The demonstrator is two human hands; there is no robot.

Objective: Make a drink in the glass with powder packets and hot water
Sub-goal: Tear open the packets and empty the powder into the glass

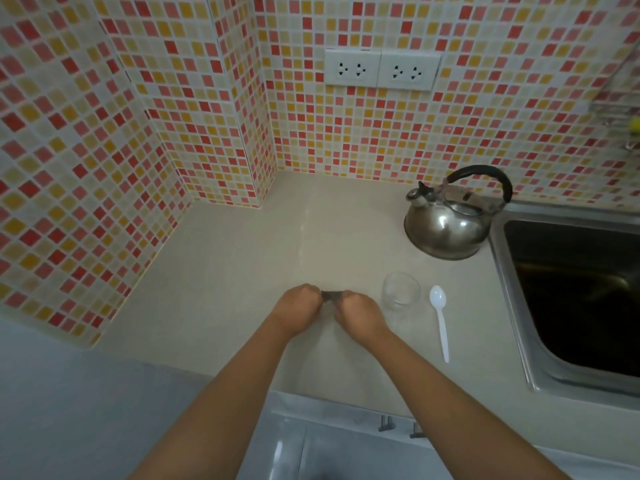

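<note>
Two hands pinch a small dark packet [331, 296] over the counter.
Left hand [298, 311] and right hand [360, 317] grip opposite ends; the empty glass [401, 293] stands just right, nearer the right hand.

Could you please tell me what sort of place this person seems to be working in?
Most likely a home kitchen: a steel sink is set into the pale countertop, a whistling kettle stands beside it, and mosaic wall tiles with sockets back the counter.

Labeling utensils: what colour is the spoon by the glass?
White, plain; the spoon shows clearly in the head view, right of the glass.
</note>
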